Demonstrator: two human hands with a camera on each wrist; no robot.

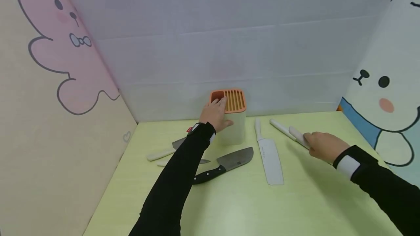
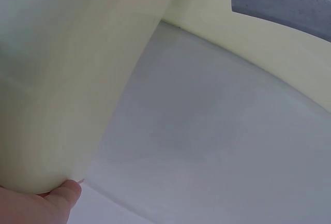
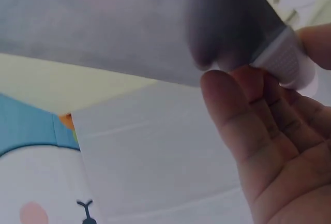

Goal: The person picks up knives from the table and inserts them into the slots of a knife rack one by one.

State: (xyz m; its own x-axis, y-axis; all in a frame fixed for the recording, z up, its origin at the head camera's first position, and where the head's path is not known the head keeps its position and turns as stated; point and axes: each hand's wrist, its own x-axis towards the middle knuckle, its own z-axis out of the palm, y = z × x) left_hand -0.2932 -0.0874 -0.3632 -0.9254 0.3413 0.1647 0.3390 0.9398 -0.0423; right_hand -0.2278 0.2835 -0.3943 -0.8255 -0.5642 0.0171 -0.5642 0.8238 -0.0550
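Knife block point(image 1: 234, 128) and white-handled knife point(image 3: 282, 59) being held.
Left hand point(image 1: 214, 115) gripping the block's rim, far middle; right hand point(image 1: 326, 145) pinching the knife, right; cleaver point(image 1: 270, 161) lying between.

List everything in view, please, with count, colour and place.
knife block: 1, cream and orange, rear
held knife: 1, white-handled, right
lying knife: 1, white-handled, left of held knife
cleaver: 1, white-handled, right of knife block
front knife: 1, black-handled, before knife block
half-hidden knives: 2, white-handled, left
unclear item: 1, red, left of knife block
table: 1, yellow-green, below
backdrop: 1, pale grey, behind
side panels: 2, pink-cream left, white-blue right
sleeves: 2, black, both arms
wristbands: 2, black-and-white, wrists
left grip: 1, bare, on knife block
right grip: 1, bare, round held knife's handle
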